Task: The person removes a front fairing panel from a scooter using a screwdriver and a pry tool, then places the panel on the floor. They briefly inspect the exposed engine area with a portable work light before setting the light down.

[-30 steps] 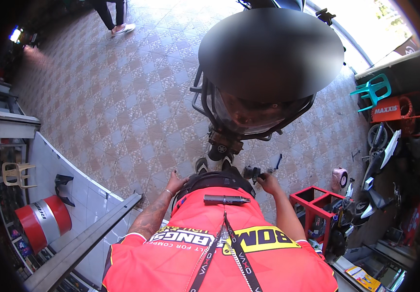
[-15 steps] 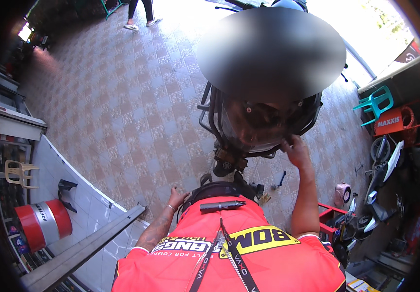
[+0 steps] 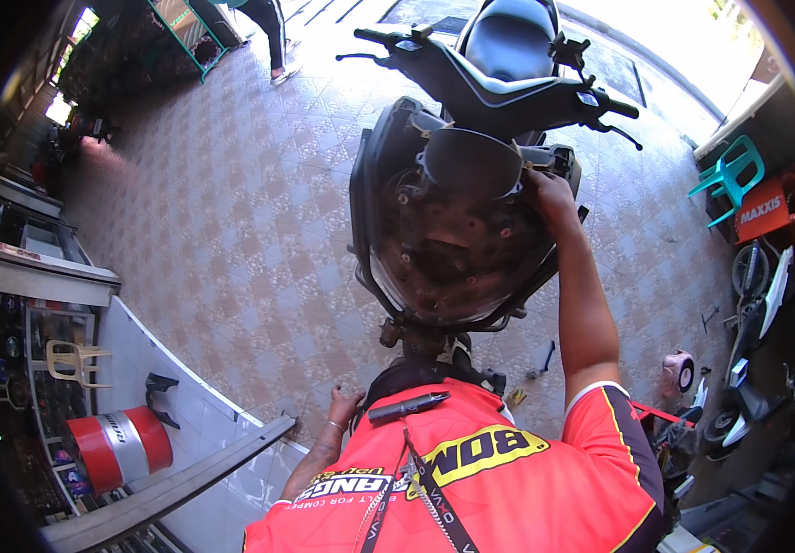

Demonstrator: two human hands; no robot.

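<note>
A dark scooter (image 3: 453, 244) stands in front of me, its front end facing me. Its front cover looks bare, with several mounting points showing, and a dark rounded panel (image 3: 473, 168) sits below the handlebar (image 3: 499, 103). My right hand (image 3: 552, 198) reaches up to the right edge of that panel, its fingers curled and the fingertips hidden there; what they grip, if anything, I cannot make out. Low by my waist, my left hand (image 3: 346, 405) is nearest to my dark trousers, holding nothing, its fingers loosely apart.
On the tiled floor right of me lie a blue-handled tool (image 3: 542, 359) and a pink round-faced device (image 3: 678, 370). A green chair (image 3: 734, 180) and scooter parts (image 3: 766, 300) stand at the right. A red drum (image 3: 121, 449) and glass cabinets are left. A person's legs (image 3: 273, 41) show far off.
My right hand has moved up from the scooter's lower front to the side of the rounded panel. The view has shifted, bringing the handlebar into sight. My left hand stays by my waist.
</note>
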